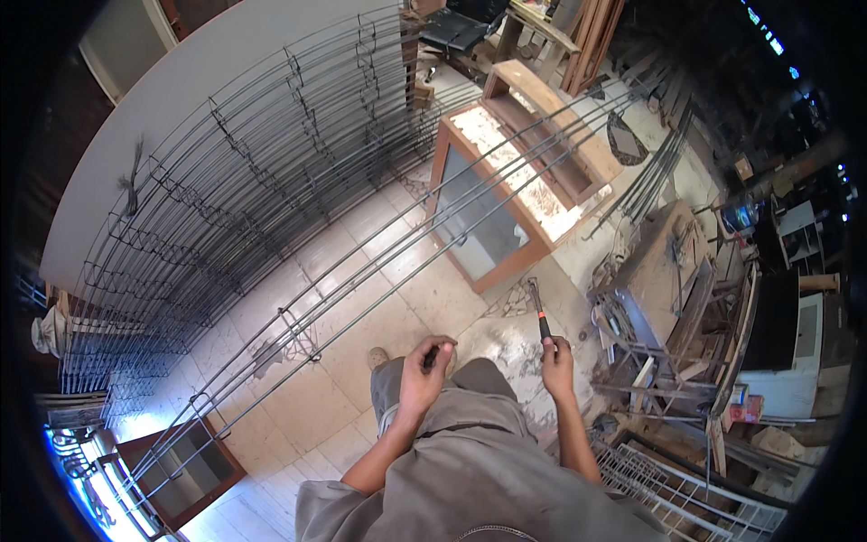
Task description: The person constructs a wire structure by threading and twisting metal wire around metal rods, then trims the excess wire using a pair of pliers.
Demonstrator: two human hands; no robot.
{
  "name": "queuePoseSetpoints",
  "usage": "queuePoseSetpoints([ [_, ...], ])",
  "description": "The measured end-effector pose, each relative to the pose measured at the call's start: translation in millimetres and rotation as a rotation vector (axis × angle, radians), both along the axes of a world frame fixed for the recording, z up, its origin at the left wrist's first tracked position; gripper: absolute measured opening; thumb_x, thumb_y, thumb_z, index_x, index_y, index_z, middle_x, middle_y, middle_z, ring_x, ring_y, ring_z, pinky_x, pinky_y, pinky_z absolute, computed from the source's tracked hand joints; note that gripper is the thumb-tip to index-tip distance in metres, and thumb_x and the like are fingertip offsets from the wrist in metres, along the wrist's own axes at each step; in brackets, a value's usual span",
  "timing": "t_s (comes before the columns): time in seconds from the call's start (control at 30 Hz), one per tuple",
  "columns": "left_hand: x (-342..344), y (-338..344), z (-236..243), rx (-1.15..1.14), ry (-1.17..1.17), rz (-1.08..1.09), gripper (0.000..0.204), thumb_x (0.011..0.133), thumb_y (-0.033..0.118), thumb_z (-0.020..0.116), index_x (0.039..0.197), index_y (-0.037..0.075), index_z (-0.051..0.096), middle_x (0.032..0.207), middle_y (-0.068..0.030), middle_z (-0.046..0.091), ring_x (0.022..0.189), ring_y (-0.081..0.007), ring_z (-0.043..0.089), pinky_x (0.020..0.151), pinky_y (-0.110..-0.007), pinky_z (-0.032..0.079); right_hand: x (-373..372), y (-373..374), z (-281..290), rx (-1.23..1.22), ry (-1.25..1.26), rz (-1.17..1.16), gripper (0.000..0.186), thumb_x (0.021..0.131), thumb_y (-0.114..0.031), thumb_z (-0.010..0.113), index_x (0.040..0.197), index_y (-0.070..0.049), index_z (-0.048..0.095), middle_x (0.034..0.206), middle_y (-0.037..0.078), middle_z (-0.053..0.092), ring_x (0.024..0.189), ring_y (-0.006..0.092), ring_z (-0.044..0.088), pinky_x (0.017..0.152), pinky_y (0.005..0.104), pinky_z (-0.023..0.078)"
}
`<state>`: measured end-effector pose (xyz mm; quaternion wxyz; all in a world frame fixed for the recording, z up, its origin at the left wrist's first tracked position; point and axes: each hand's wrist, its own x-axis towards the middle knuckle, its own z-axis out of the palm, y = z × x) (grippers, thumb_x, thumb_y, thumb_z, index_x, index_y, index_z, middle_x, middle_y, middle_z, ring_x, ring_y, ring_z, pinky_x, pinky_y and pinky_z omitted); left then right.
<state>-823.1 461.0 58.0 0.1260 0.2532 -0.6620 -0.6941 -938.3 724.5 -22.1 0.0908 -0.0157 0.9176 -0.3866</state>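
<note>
My right hand [557, 369] is closed round the black handle of a slim hand tool [542, 317], with an orange band and a metal head pointing away from me; its exact kind is unclear. To its left, my left hand [424, 375] is raised with curled fingers, and something dark shows inside them, too small to make out. Beyond both hands, a long rebar cage [361, 276] runs diagonally from the lower left to the upper right. Square wire stirrups hang on its bars. Both hands are apart from the bars.
Tied rebar cages [262, 144] are stacked at the left, against a pale panel. A wooden cabinet [488, 217] with a glass front stands under the bars. Wooden scraps and furniture pieces [664, 271] crowd the right side, with a white wire rack [686, 492] at lower right.
</note>
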Motion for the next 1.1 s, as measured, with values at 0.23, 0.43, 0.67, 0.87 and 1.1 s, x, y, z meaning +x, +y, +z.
queuePoseSetpoints([
  [0.23,-10.0,30.1,-15.2,0.103,-0.104,-0.137,0.018,0.094,0.019,0.066,0.094,0.0,0.068,0.066,0.0052,0.047,0.06,-0.0028,0.037,0.055,-0.022,0.031,-124.8,-21.4,-23.6,0.189,0.35,0.164,0.028,0.095,-0.022,0.059,0.112,0.001,0.056,0.124,0.022,0.052,0.111,0.0408,0.054,0.091,0.0489,0.045],
  [0.43,-69.5,32.9,1.5,0.023,0.015,-0.199,0.016,0.091,0.015,0.069,0.097,0.0,0.071,0.081,-0.0053,0.064,0.077,-0.0137,0.059,0.078,-0.028,0.047,-241.5,-47.5,-42.2,0.421,0.415,0.278,0.03,0.092,-0.021,0.061,0.115,-0.001,0.057,0.13,0.021,0.05,0.118,0.0392,0.051,0.099,0.0508,0.041],
  [0.67,-191.7,25.4,20.9,-0.242,0.15,-0.47,0.011,0.084,0.007,0.073,0.093,0.0,0.072,0.084,-0.0093,0.068,0.087,-0.0238,0.065,0.084,-0.035,0.049,-302.7,-44.8,-60.4,0.399,0.478,0.259,0.032,0.084,-0.016,0.067,0.113,-0.004,0.058,0.129,0.02,0.053,0.124,0.0395,0.046,0.105,0.0496,0.038],
  [0.87,-309.1,36.9,34.9,-0.162,0.113,-0.398,0.01,0.09,0.006,0.065,0.094,-0.001,0.07,0.077,-0.0102,0.066,0.077,-0.019,0.066,0.071,-0.031,0.05,-255.7,-59.7,72.1,-0.7,-0.101,0.218,0.024,0.102,-0.016,0.05,0.111,0.003,0.061,0.098,0.016,0.065,0.098,0.0214,0.063,0.088,0.0335,0.048],
  [1.1,-380.3,56.1,14.6,0.396,0.084,-0.304,0.013,0.097,0.011,0.058,0.098,-0.001,0.065,0.092,-0.0094,0.067,0.083,-0.018,0.062,0.072,-0.03,0.049,-272.8,-60.4,94.3,-0.677,-0.229,0.473,0.03,0.106,-0.02,0.043,0.097,0.003,0.06,0.082,0.004,0.058,0.074,0.0123,0.053,0.069,0.0283,0.045],
])
